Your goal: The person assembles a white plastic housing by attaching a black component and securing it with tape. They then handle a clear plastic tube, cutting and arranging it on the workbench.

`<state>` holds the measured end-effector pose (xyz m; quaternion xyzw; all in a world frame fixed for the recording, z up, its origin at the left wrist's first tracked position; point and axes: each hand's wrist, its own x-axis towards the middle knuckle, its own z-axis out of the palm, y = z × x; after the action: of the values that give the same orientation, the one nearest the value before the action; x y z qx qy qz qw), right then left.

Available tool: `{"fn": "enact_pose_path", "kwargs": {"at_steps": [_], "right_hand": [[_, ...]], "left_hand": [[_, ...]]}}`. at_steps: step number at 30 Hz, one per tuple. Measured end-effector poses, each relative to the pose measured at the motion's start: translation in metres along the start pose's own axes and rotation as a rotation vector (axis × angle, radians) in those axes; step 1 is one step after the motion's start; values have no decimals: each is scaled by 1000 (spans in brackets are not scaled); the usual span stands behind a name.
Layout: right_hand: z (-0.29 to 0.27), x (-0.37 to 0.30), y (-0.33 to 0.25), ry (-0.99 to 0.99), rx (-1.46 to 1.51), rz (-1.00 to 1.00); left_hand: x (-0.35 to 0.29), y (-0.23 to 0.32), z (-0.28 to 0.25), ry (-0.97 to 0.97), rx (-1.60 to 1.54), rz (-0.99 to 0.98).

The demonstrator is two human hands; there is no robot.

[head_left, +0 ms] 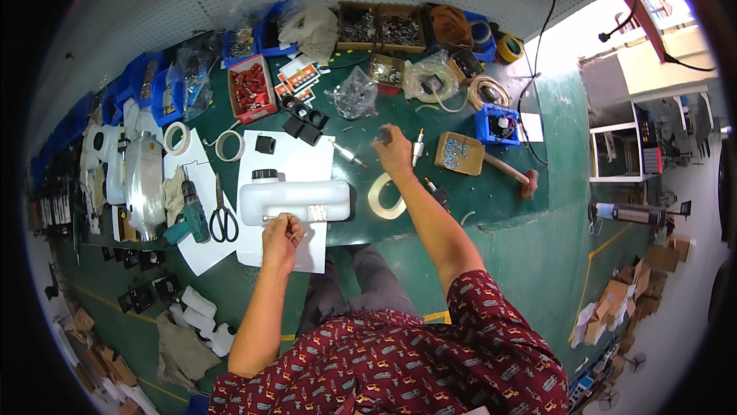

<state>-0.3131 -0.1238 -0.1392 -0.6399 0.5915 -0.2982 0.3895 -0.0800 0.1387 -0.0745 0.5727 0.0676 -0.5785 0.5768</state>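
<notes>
A white plastic jug [295, 194] with a black screw cap [265, 175] lies on white paper sheets [282, 155] before me. At its near edge my left hand [282, 240] is closed, thumb and fingers pinching a small, thin metal piece [268, 218]. To the right, over the green table, my right hand [394, 152] closes round a small dark thing [383, 135], mostly hidden by the fingers. Beside that hand lies a metal, pen-like tool [418, 148], and a similar one [347, 152] rests to its left. A cream tape roll [376, 196] lies just below.
Scissors [223, 215] and a green drill [193, 215] lie left of the jug. A mallet [522, 178] rests at right by a cardboard box of small screws [459, 152]. Behind stand a box of red parts [252, 89] and several blue bins [165, 96].
</notes>
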Motion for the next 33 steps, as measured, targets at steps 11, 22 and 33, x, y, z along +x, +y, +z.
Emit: {"fn": "enact_pose_path", "kwargs": {"at_steps": [11,22,33], "right_hand": [[-121,-120,56,269,-498,-77],[-75,-144,-56,-148,-56,-232],[5,-145,-139,-674,-149,-241]], "left_hand": [[7,-10,-5,-76,-176,-69],[-13,-1,38,147,-142,-21],[3,-11,18,3,-124,-3]]}}
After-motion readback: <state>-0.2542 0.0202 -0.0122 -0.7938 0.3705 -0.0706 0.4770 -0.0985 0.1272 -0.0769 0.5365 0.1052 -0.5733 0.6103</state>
